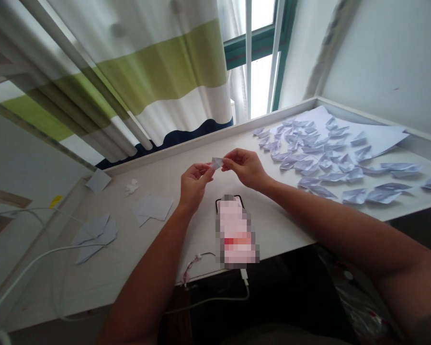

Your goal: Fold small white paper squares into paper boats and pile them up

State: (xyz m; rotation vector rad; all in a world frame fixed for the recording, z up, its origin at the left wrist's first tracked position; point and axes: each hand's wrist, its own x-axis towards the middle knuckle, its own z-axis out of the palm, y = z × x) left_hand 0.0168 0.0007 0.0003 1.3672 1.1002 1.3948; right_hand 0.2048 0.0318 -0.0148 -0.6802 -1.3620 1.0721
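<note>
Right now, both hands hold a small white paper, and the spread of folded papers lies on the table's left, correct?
Not quite: the head view shows the spread of folded papers on the right of the table. The rest holds.

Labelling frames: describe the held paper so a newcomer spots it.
On the white table, folded papers crowd the right side. Left of them, the left hand and right hand pinch a small paper piece. It alone is held, not lying loose.
</note>
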